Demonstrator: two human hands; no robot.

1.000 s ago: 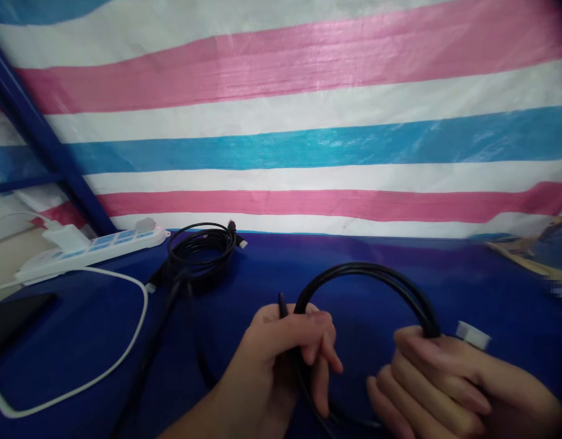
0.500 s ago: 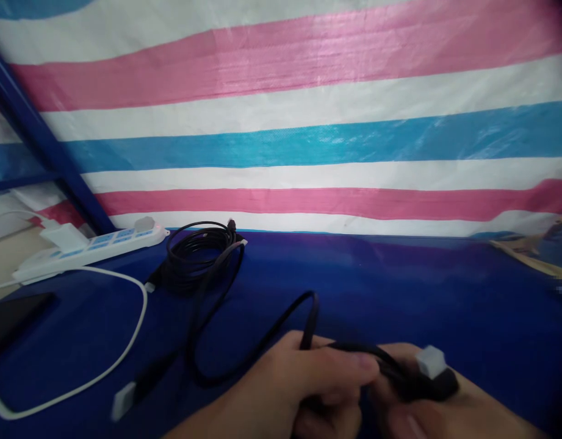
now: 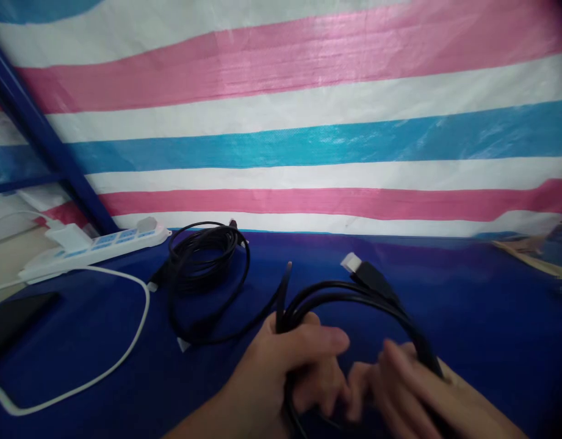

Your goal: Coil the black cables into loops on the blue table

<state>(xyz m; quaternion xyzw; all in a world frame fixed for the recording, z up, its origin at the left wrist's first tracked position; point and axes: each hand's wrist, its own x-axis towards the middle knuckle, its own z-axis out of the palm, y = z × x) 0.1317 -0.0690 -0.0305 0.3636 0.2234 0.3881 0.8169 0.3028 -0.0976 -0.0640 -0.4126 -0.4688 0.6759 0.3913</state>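
Several loops of a black cable (image 3: 331, 299) arch between my two hands above the blue table. My left hand (image 3: 303, 360) is closed round the loops, its thumb lying across them. Curled fingers of my right hand (image 3: 409, 384) are around the cable's right side, low in the view and slightly blurred. Beyond the right hand, a wide black plug (image 3: 374, 281), HDMI-like in shape, points up and left with a whitish cap (image 3: 351, 262) on its end. One cable strand runs from the left hand towards the coil at the back left.
A coiled black cable (image 3: 202, 256) lies at the back left, beside a white power strip (image 3: 102, 247) with a white charger (image 3: 70, 236) in it. A white cord (image 3: 143, 317) curves over the blue table (image 3: 102, 366). A dark flat device (image 3: 19, 317) lies far left. Striped sheeting (image 3: 308, 146) hangs behind.
The capped plug has moved from the right hand's palm to up and left, above the hands. The loops have spread wider, and the hands are further apart. The loose strand's capped end has shifted right.
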